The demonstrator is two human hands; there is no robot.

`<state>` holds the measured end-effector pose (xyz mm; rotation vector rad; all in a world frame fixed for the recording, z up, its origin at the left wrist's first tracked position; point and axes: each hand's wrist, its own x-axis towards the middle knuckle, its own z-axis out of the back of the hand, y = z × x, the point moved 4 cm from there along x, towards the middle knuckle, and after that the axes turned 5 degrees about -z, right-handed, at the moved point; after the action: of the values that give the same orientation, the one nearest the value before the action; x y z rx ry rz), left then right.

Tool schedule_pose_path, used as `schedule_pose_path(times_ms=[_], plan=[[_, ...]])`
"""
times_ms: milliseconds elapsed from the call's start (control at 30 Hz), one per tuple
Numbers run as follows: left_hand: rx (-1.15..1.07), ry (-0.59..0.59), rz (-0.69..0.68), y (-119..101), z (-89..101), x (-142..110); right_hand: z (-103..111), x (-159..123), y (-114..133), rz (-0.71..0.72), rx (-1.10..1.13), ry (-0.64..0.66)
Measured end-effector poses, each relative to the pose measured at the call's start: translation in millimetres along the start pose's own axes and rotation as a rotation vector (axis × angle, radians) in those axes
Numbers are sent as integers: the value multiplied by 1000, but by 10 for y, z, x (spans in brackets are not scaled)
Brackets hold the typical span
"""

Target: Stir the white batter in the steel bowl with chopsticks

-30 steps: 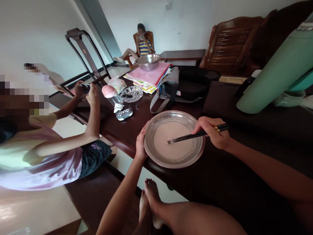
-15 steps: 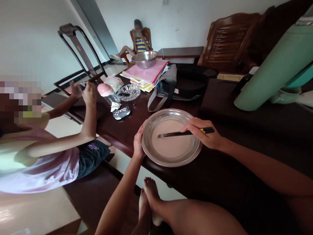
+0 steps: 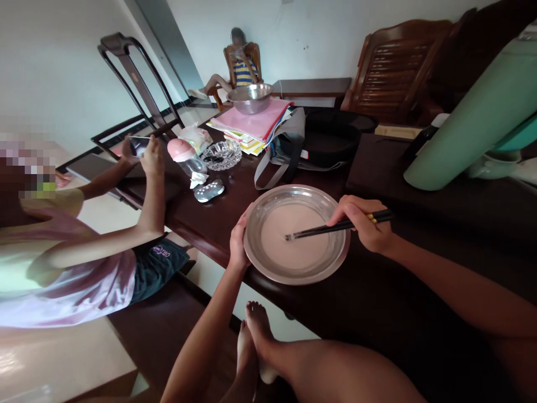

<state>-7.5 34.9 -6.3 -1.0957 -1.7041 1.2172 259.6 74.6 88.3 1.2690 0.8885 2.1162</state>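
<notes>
A shallow metal bowl [image 3: 257, 257] rests on the dark table close to its front edge. Pale, milky batter [image 3: 289, 249] covers its bottom. My left hand [image 3: 239, 240] grips the bowl's left rim, its fingers partly hidden behind the wall. In my right hand [image 3: 364, 224] is a pair of black chopsticks [image 3: 319, 229] with gold bands, held slanting over the right rim. Their whitened tips are at the batter near the bowl's middle.
Behind the bowl lie a grey-black bag [image 3: 323, 148], papers under a second metal bowl [image 3: 250, 103], a glass ashtray [image 3: 224, 157], a pink-lidded bottle [image 3: 184, 157] and a grey case [image 3: 208, 191]. A green cylinder [image 3: 465, 123] stands right. Another person [image 3: 84, 246] sits left holding a phone.
The chopsticks swept left across the batter, then back right, with my right hand moving along. My left hand stays on the rim. The other person's phone has tilted.
</notes>
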Motion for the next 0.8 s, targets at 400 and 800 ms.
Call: schedule_pose_path(times_ms=[400, 800], plan=[[-24, -8, -2, -10, -5, -9, -40, -12, 15, 120, 25, 93], [-21, -4, -13, 4, -1, 2, -47, 6, 21, 104, -59, 97]])
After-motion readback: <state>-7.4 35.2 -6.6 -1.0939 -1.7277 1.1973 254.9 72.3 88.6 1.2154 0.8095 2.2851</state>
